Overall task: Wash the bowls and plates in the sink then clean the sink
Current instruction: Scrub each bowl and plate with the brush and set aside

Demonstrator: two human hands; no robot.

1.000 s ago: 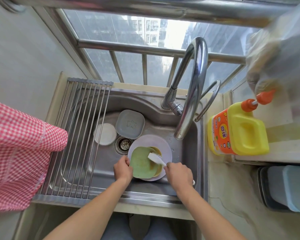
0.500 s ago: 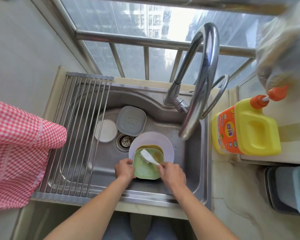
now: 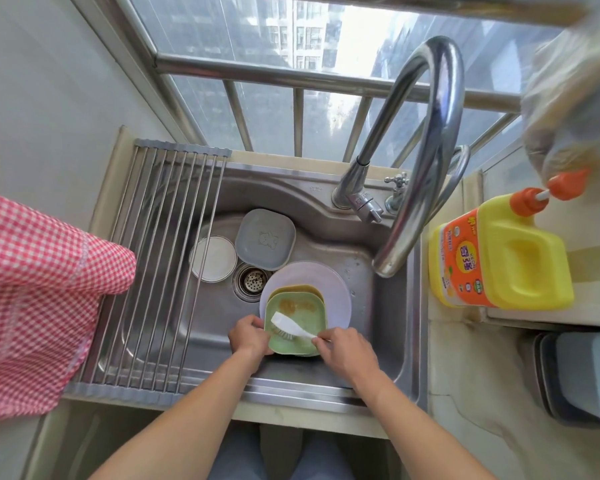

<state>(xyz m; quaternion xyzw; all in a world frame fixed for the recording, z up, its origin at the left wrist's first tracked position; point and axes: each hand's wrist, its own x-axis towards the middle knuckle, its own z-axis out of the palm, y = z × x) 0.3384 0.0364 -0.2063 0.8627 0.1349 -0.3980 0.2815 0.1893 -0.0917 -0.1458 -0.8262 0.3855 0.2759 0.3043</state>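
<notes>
The green plate (image 3: 295, 320) now lies flatter than it did a second ago, so its dirty inside faces up. The brush (image 3: 290, 329) has slid down to the near side of the plate. So the scrubbing has only just started, I think, because a brown, crusty food patch (image 3: 291, 305) is still there.

The left hand (image 3: 248, 336) is curled on the plate's left edge and holds it steady. The right hand (image 3: 347, 348) is closed on the white brush handle, with the bristles pressed on the plate.

The green plate is square with round corners, smooth and hard like plastic. It sits on a yellow plate (image 3: 300, 291) and a big round pale plate (image 3: 329, 289) in the shiny steel sink (image 3: 378, 306). A grey square dish (image 3: 265, 239) and a small round white dish (image 3: 213, 258) wait near the drain (image 3: 252, 284). The tap (image 3: 420, 161) is curved and shiny.
</notes>
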